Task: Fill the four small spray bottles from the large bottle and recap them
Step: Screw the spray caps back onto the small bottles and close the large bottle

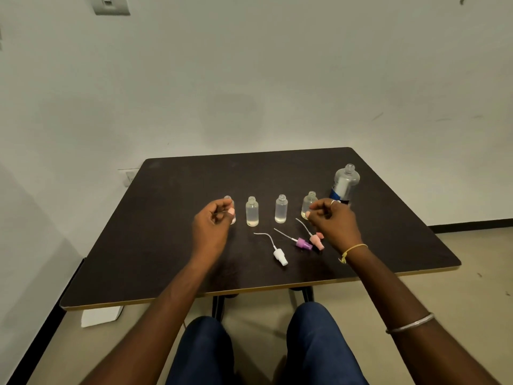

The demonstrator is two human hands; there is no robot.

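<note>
Four uncapped small bottles [281,209], left hand [212,226] curled over leftmost, right hand [333,222] loosely curled, three sprayers [301,243] between.

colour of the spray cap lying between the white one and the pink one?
Purple spray cap, lying on its side on the table; head view shows it.

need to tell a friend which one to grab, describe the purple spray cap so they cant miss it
On the dark table, look just in front of the row of four small open bottles. Three loose spray caps lie there; the purple cap is the middle one, between a white cap and a pink cap.
</note>
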